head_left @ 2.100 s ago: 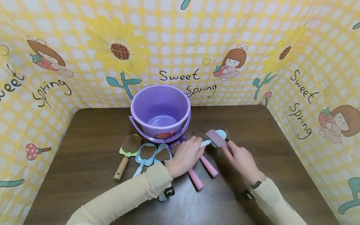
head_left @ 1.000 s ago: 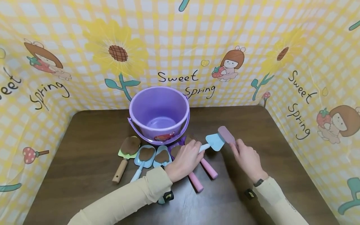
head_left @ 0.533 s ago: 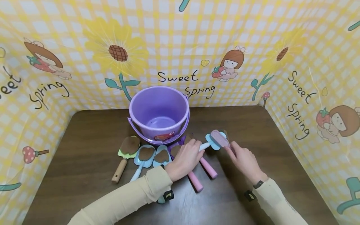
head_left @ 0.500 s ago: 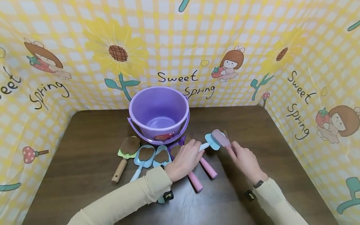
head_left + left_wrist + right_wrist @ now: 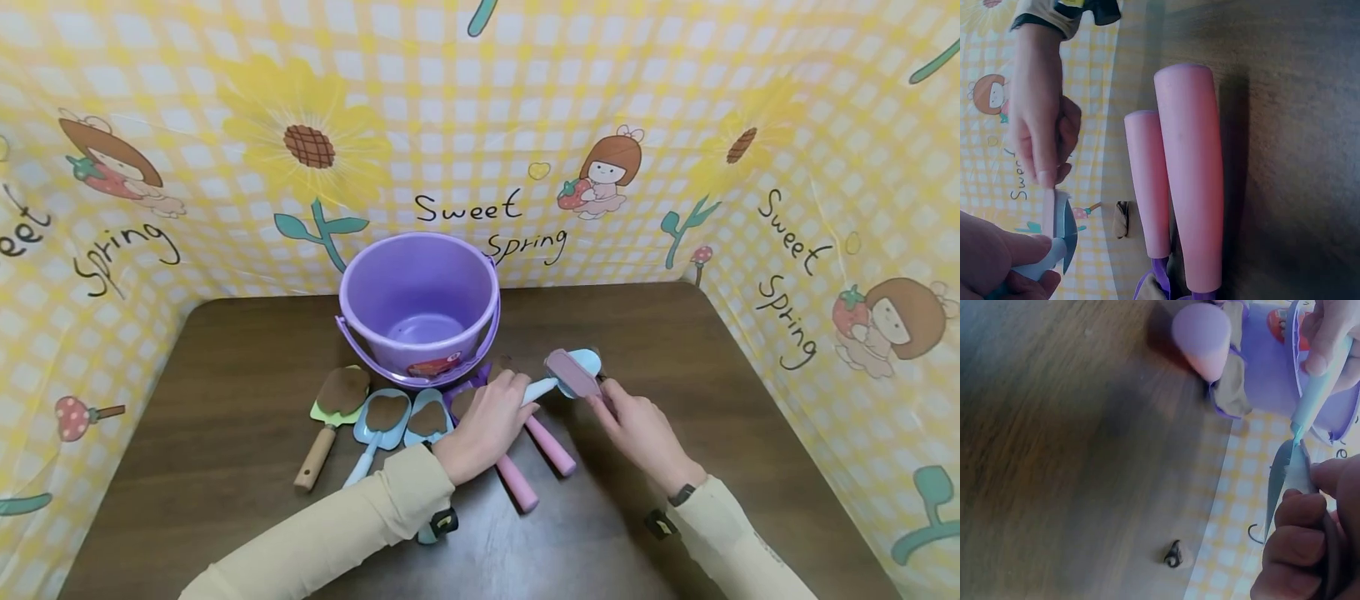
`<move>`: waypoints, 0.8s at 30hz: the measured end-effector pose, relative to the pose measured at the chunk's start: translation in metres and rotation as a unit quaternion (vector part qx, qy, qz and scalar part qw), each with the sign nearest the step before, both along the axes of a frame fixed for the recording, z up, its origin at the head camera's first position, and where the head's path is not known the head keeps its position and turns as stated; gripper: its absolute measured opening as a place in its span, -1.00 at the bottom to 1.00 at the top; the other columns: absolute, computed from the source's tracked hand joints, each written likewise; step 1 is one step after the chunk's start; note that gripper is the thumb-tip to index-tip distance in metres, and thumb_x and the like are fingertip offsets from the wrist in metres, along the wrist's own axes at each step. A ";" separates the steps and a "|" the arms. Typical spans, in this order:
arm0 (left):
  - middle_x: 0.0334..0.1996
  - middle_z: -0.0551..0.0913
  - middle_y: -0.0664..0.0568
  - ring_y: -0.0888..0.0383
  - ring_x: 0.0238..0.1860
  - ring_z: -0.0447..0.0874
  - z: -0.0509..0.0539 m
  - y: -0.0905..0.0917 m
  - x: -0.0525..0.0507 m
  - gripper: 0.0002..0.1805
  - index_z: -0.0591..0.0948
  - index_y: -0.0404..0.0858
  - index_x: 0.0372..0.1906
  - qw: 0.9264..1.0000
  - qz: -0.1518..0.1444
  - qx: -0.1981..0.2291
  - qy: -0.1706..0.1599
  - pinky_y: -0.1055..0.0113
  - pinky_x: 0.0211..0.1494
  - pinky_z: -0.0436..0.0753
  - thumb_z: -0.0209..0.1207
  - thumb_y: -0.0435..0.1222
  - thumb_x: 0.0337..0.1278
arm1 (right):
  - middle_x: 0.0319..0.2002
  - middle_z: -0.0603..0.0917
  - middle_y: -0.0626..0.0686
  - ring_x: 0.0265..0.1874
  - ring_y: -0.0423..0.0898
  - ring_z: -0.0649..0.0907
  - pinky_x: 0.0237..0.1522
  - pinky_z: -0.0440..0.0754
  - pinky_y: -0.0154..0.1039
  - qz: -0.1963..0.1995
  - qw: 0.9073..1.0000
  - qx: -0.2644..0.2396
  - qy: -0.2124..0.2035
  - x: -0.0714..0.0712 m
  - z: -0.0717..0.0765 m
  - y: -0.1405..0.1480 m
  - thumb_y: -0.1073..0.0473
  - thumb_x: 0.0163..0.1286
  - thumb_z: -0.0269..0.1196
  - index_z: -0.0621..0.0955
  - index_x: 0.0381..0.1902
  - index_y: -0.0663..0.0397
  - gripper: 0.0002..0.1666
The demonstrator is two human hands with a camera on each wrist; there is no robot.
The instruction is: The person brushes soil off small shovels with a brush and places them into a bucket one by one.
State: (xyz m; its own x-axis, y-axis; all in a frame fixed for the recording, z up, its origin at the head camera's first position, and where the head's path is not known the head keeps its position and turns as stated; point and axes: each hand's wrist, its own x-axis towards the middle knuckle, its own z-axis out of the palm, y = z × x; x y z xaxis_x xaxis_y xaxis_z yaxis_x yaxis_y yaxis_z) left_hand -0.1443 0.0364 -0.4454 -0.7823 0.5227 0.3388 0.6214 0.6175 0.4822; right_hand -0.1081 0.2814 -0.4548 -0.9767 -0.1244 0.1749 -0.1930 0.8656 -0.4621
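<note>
My left hand [image 5: 483, 425] grips the handle of a light blue toy shovel [image 5: 588, 361], its blade raised over the table and pointing right. In my right hand [image 5: 648, 433] is a mauve brush [image 5: 572, 372], laid across the blade near the handle. The right wrist view shows pale bristles [image 5: 1297, 472] touching the blade, which is seen nearly edge-on there. Beneath and beside my left hand lie two toy tools with pink handles [image 5: 551, 446] and purple heads; the hand partly hides them.
A purple bucket [image 5: 418, 271] stands at the back, its handle lowered in front. Left of my hand lie a green shovel [image 5: 341, 396] with a wooden handle and two light blue shovels [image 5: 384, 417], all with brown patches. A small brown lump [image 5: 1174, 555] rests on the table [image 5: 247, 350].
The brush moved out to the blade's far right end, then back left over the blade toward the handle. The blade has tilted slightly. My left hand keeps its grip in about the same place.
</note>
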 end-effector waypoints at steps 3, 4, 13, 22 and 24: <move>-0.36 0.56 -0.09 0.01 -0.40 0.61 0.001 -0.003 0.001 -0.82 0.60 -0.35 -0.15 1.000 -0.003 0.009 -0.009 0.16 -0.36 0.65 0.35 -0.32 0.35 | -0.60 0.41 -0.06 -0.66 -0.14 0.40 -0.61 0.34 -0.21 -0.019 1.000 0.013 0.011 -0.002 -0.001 0.003 0.13 0.53 0.29 0.51 -0.22 0.11 -0.79; -0.35 0.56 -0.09 0.01 -0.41 0.61 0.002 -0.003 0.001 -0.82 0.60 -0.35 -0.15 1.000 -0.005 0.010 -0.012 0.17 -0.37 0.64 0.34 -0.32 0.36 | -0.61 0.40 -0.05 -0.67 -0.13 0.40 -0.62 0.33 -0.20 -0.027 0.999 0.017 0.016 -0.002 -0.002 0.005 0.13 0.54 0.29 0.50 -0.23 0.12 -0.78; -0.36 0.52 -0.08 0.02 -0.45 0.58 0.001 -0.004 0.002 -0.82 0.58 -0.34 -0.16 1.000 0.004 0.000 -0.016 0.20 -0.42 0.61 0.32 -0.31 0.38 | -0.63 0.42 -0.04 -0.69 -0.11 0.42 -0.64 0.33 -0.19 -0.045 0.998 0.019 0.042 -0.002 0.001 0.007 0.14 0.55 0.27 0.50 -0.24 0.15 -0.78; -0.31 0.50 -0.08 0.03 -0.45 0.58 0.004 -0.006 0.003 -0.81 0.59 -0.34 -0.10 1.000 0.006 -0.003 -0.011 0.21 -0.42 0.61 0.29 -0.29 0.42 | -0.63 0.37 -0.07 -0.69 -0.14 0.39 -0.64 0.30 -0.21 -0.020 0.999 0.024 0.024 -0.001 -0.001 0.003 0.15 0.52 0.30 0.49 -0.26 0.10 -0.78; -0.30 0.51 -0.08 0.02 -0.44 0.59 0.003 -0.006 0.003 -0.81 0.60 -0.34 -0.09 1.000 0.004 -0.002 -0.010 0.21 -0.41 0.61 0.30 -0.29 0.41 | -0.64 0.38 -0.05 -0.70 -0.10 0.39 -0.65 0.30 -0.19 -0.037 0.998 0.035 0.030 -0.002 -0.002 0.009 0.14 0.53 0.28 0.48 -0.26 0.13 -0.76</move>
State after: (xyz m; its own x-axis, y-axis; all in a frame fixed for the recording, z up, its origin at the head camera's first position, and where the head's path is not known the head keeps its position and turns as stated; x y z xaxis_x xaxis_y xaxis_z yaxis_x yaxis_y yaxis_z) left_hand -0.1411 0.0303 -0.4421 -0.7931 0.5172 0.3217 0.6067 0.6247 0.4916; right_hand -0.1097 0.2900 -0.4570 -0.9718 -0.0668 0.2261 -0.1533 0.9078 -0.3904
